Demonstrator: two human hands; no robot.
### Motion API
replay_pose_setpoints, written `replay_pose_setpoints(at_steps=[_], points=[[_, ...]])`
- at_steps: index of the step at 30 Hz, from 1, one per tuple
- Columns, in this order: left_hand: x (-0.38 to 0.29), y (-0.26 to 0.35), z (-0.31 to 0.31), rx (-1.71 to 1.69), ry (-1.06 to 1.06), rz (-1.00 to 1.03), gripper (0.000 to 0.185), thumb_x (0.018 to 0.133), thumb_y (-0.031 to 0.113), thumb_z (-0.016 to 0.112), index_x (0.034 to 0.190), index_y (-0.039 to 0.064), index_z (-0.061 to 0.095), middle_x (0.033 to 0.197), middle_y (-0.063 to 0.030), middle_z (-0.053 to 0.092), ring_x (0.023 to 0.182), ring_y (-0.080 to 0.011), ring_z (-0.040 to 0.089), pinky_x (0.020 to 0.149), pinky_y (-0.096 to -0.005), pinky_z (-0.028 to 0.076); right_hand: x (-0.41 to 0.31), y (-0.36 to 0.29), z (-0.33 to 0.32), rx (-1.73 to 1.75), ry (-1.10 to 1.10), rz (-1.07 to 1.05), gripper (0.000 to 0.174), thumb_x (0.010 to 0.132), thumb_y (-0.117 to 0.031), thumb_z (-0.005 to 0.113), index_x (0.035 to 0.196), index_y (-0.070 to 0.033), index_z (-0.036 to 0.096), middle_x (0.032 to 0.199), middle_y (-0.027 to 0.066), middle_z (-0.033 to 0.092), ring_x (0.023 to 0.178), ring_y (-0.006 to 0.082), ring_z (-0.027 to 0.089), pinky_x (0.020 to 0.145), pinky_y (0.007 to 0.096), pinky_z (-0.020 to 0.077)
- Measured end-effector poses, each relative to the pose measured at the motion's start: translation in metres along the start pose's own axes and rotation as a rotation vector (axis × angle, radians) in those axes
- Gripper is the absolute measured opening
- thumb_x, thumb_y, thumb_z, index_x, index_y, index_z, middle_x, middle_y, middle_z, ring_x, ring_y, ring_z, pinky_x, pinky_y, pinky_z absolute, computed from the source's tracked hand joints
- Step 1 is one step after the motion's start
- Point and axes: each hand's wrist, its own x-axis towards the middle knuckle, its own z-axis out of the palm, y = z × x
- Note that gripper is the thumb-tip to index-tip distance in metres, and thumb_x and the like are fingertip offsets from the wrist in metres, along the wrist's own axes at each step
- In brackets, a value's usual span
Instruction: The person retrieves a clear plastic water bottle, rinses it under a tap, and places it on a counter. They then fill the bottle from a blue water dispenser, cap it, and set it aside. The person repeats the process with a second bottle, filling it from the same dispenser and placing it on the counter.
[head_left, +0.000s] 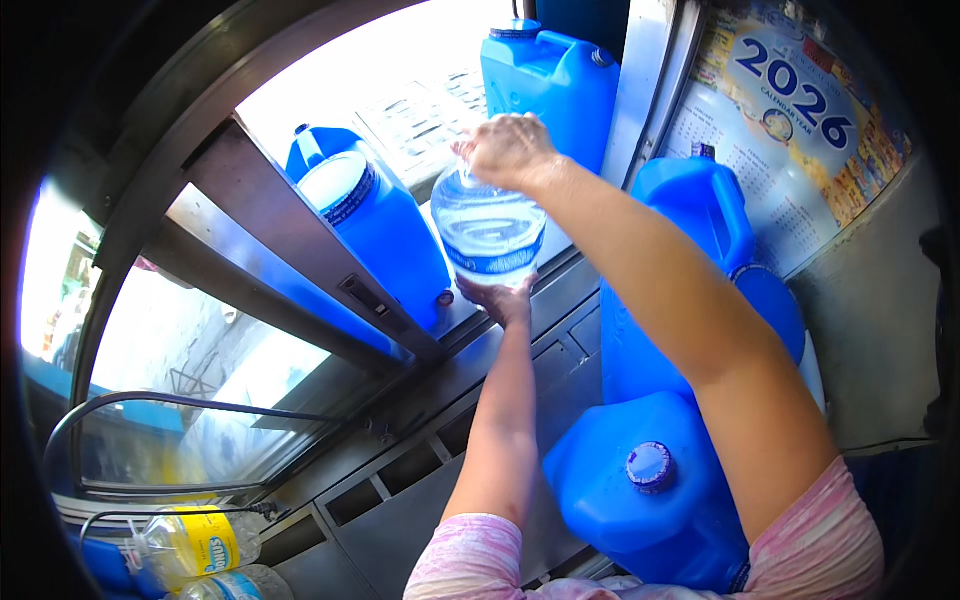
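Note:
A large clear plastic water bottle (487, 217) with a blue label band hangs between my hands at the window opening. My right hand (514, 150) closes around its neck from above and hides the cap. Beneath it, my left hand (499, 300) cups the base with palm turned up. To the left of the bottle stands a blue plastic jug (390, 247) with a wide pale lid. Another blue jerrycan (551, 94) with a handle rises behind my right hand.
Nearer me on the right are a capped blue jug (637, 517) and a handled blue container (682, 202). A metal-framed sliding window (322, 225) borders the opening on the left. Clear bottles (202, 540) lie at lower left. A wall calendar (795, 127) hangs at right.

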Motion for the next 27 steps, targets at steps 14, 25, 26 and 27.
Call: replay_pose_setpoints(at_steps=[14, 25, 26, 27], points=[[0.040, 0.117, -0.094, 0.041, 0.029, 0.499, 0.088, 0.069, -0.001, 0.054, 0.147, 0.001, 0.014, 0.147, -0.0294, 0.025, 0.138, -0.0429, 0.025, 0.116, -0.0435, 0.019, -0.011, 0.003, 0.026, 0.075, 0.222, 0.339, 0.058, 0.095, -0.061, 0.031, 0.134, -0.024, 0.052, 0.126, 0.0170, 0.055, 0.122, 0.0301, 0.047, 0.103, 0.0467, 0.0317], [0.087, 0.167, -0.108, 0.269, -0.310, 0.483, 0.100, 0.079, 0.051, 0.068, 0.147, -0.002, 0.017, 0.150, -0.0225, 0.027, 0.143, -0.0345, 0.020, 0.112, -0.0554, 0.018, -0.037, 0.020, 0.086, 1.685, -0.368, 1.358, 0.098, 0.080, -0.083, 0.031, 0.153, -0.021, 0.008, 0.158, 0.0157, 0.000, 0.138, 0.0476, 0.022, 0.094, 0.0758, 0.0306], [0.091, 0.164, -0.107, 0.304, -0.320, 0.524, 0.101, 0.079, 0.051, 0.068, 0.147, -0.002, 0.017, 0.151, -0.0223, 0.026, 0.143, -0.0341, 0.021, 0.112, -0.0553, 0.019, -0.035, 0.018, 0.089, 1.670, -0.321, 1.315, 0.097, 0.081, -0.081, 0.036, 0.152, -0.021, 0.009, 0.158, 0.0149, 0.002, 0.140, 0.0466, 0.017, 0.095, 0.0751, 0.0301], [0.095, 0.161, -0.106, 0.395, -0.361, 0.508, 0.101, 0.078, 0.051, 0.069, 0.148, -0.002, 0.018, 0.151, -0.0221, 0.026, 0.143, -0.0337, 0.021, 0.112, -0.0551, 0.019, -0.034, 0.017, 0.091, 1.655, -0.276, 1.273, 0.097, 0.081, -0.079, 0.041, 0.152, -0.021, 0.010, 0.158, 0.0141, 0.004, 0.142, 0.0455, 0.012, 0.096, 0.0744, 0.0296]])
